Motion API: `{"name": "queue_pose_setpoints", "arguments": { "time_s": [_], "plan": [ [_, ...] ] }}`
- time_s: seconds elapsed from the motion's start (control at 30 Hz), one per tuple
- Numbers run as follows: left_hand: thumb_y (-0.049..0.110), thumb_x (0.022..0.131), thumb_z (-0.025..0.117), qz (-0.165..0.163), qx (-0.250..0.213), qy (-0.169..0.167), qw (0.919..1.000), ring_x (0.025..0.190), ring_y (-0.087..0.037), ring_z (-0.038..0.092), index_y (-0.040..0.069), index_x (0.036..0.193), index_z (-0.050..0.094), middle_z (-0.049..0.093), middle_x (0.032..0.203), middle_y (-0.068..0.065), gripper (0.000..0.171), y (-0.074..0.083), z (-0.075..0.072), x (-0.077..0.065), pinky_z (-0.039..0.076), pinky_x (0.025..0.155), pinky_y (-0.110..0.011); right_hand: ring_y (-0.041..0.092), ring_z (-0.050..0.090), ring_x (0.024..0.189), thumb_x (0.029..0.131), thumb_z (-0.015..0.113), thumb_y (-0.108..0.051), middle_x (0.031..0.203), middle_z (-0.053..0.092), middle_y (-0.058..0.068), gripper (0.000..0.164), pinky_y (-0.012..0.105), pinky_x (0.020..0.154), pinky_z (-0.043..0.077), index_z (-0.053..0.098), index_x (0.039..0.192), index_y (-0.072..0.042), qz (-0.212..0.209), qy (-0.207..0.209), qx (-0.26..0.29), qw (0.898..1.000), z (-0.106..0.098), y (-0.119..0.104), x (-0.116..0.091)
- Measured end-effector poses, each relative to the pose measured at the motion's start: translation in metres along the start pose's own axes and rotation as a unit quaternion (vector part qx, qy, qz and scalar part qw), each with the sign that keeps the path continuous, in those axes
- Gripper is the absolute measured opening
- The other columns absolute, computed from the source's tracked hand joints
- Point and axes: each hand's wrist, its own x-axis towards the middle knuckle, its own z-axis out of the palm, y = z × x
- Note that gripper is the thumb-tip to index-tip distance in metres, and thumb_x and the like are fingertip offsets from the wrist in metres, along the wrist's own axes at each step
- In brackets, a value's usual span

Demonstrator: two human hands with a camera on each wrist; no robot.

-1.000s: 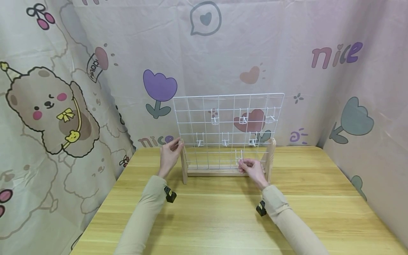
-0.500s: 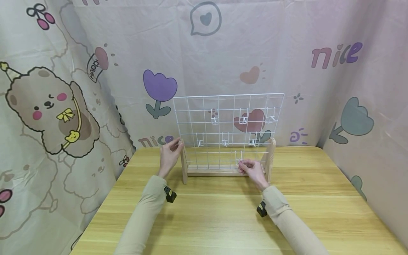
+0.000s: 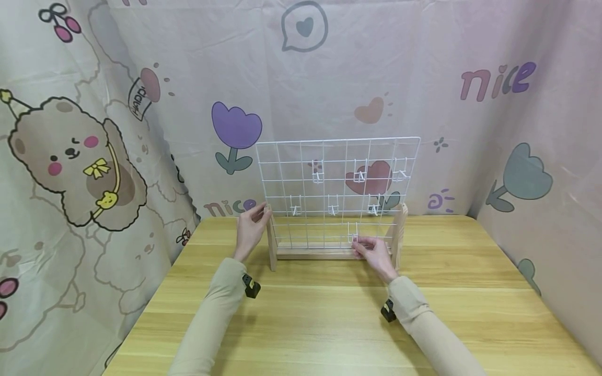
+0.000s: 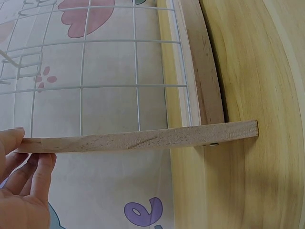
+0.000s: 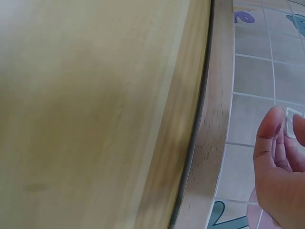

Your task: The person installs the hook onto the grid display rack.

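Observation:
A white wire grid panel [image 3: 310,188] stands upright in a wooden stand [image 3: 329,255]. My left hand [image 3: 251,227] pinches the top of the stand's left post [image 4: 119,141] between thumb and fingers. Low on the grid's right half, my right hand [image 3: 375,254] pinches the bottom of a white wire hook [image 3: 352,230]; in the right wrist view only part of this hook [image 5: 289,123] shows between thumb and finger. Other hooks hang above in two rows, such as a hook [image 3: 333,206] in the middle and a hook [image 3: 317,172] higher up.
The stand's right post [image 3: 400,230] rises just beside my right hand. Under it all is a wood-grain table [image 3: 310,324]. A patterned curtain [image 3: 329,94] hangs close behind the grid and along both sides. Each wrist carries a small black camera [image 3: 251,286].
My right hand has shifted very slightly downward, still pinching the hook. My left hand keeps its place on the post. The head view has tilted a tiny bit.

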Motion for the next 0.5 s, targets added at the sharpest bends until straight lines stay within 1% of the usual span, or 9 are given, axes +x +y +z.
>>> {"name": "queue_pose_setpoints", "arguments": {
  "time_s": [0.1, 0.17, 0.23, 0.33, 0.4, 0.5],
  "plan": [
    [0.014, 0.098, 0.066, -0.003, -0.004, 0.000, 1.0000, 0.120, -0.039, 0.066, -0.003, 0.132, 0.063, 0.065, 0.131, -0.025, 0.038, -0.001, 0.001, 0.000, 0.056, 0.103, -0.041, 0.012, 0.069, 0.072, 0.096, 0.064, -0.003, 0.109, 0.070, 0.035, 0.034, 0.016, 0.065, 0.060, 0.060, 0.124, 0.017, -0.009, 0.005, -0.032, 0.999, -0.001, 0.000, -0.003],
    [0.015, 0.098, 0.066, -0.007, -0.007, -0.002, 1.0000, 0.120, -0.039, 0.066, -0.003, 0.132, 0.062, 0.065, 0.131, -0.025, 0.038, -0.001, 0.001, 0.001, 0.056, 0.103, -0.041, 0.010, 0.067, 0.069, 0.096, 0.065, -0.002, 0.106, 0.071, 0.034, 0.033, 0.015, 0.063, 0.058, 0.061, 0.123, 0.016, -0.015, 0.012, -0.055, 0.998, -0.002, 0.000, -0.004],
    [0.015, 0.098, 0.066, -0.011, -0.010, -0.004, 0.9999, 0.121, -0.039, 0.066, -0.003, 0.133, 0.062, 0.065, 0.132, -0.024, 0.039, 0.000, 0.001, 0.000, 0.056, 0.103, -0.040, 0.010, 0.067, 0.068, 0.096, 0.064, -0.002, 0.105, 0.071, 0.033, 0.033, 0.015, 0.063, 0.058, 0.061, 0.123, 0.016, -0.024, 0.014, -0.072, 0.997, -0.003, 0.000, -0.006],
    [0.015, 0.098, 0.066, -0.017, -0.011, -0.005, 0.9998, 0.121, -0.038, 0.066, -0.002, 0.134, 0.061, 0.065, 0.133, -0.024, 0.040, 0.000, 0.000, 0.000, 0.056, 0.103, -0.038, 0.010, 0.068, 0.070, 0.096, 0.064, -0.002, 0.104, 0.071, 0.033, 0.032, 0.016, 0.065, 0.058, 0.062, 0.122, 0.016, -0.038, 0.011, -0.083, 0.996, -0.006, 0.000, -0.009],
    [0.015, 0.098, 0.067, -0.019, -0.011, -0.005, 0.9997, 0.121, -0.037, 0.066, -0.002, 0.133, 0.062, 0.065, 0.132, -0.023, 0.040, 0.001, -0.001, 0.000, 0.056, 0.103, -0.037, 0.011, 0.068, 0.072, 0.096, 0.064, -0.002, 0.104, 0.070, 0.035, 0.031, 0.016, 0.066, 0.058, 0.062, 0.121, 0.017, -0.049, 0.002, -0.080, 0.996, -0.009, -0.001, -0.012],
    [0.016, 0.098, 0.067, -0.018, -0.013, -0.006, 0.9997, 0.121, -0.037, 0.067, -0.002, 0.133, 0.062, 0.065, 0.133, -0.023, 0.040, 0.001, -0.001, 0.000, 0.056, 0.103, -0.036, 0.010, 0.067, 0.070, 0.096, 0.064, -0.003, 0.102, 0.068, 0.036, 0.030, 0.015, 0.063, 0.057, 0.062, 0.119, 0.017, -0.067, -0.007, -0.082, 0.994, -0.015, -0.001, -0.016]
  ]
}}
